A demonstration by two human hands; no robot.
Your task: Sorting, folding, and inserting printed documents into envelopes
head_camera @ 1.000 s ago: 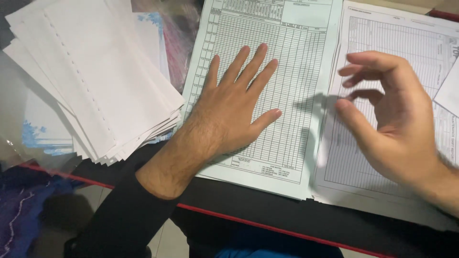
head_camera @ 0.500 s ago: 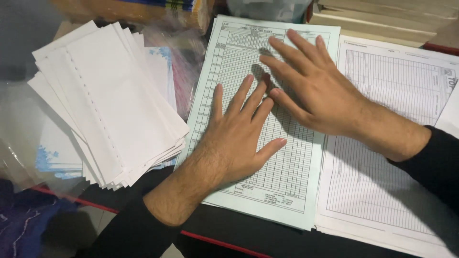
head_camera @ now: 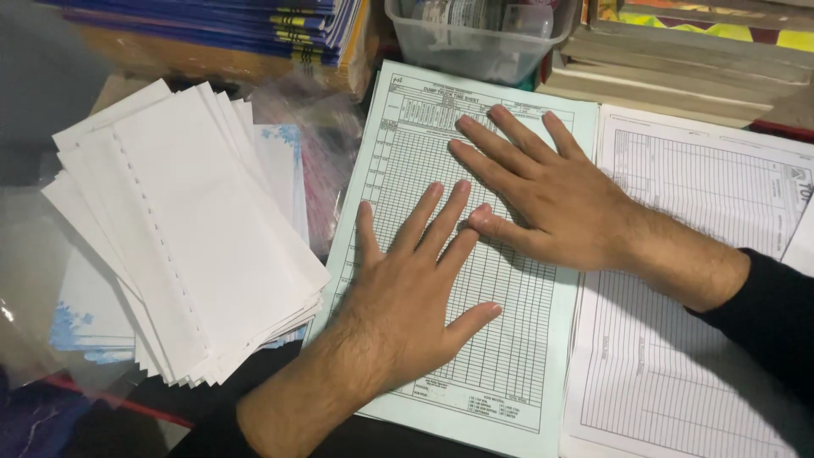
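Observation:
A pale green printed form sheet (head_camera: 509, 356) with a fine grid lies in the middle of the table. My left hand (head_camera: 415, 297) rests flat on its lower half, fingers spread. My right hand (head_camera: 543, 195) lies flat on the upper half of the same sheet, fingers pointing up and left, its thumb touching the fingertips of my left hand. Neither hand holds anything. A white ruled form (head_camera: 687, 339) lies beside the green sheet on the right, partly under my right forearm.
A fanned stack of white perforated paper strips (head_camera: 186, 229) lies at the left over clear plastic sleeves (head_camera: 318, 144). At the back stand a pile of blue-edged booklets (head_camera: 237, 25), a clear plastic tub (head_camera: 475, 42) and stacked boards (head_camera: 678, 68).
My right hand came in from the right, where it hovered with curled fingers, and now lies flat on the green sheet. The view has tilted upward. My left hand stays pressed in place.

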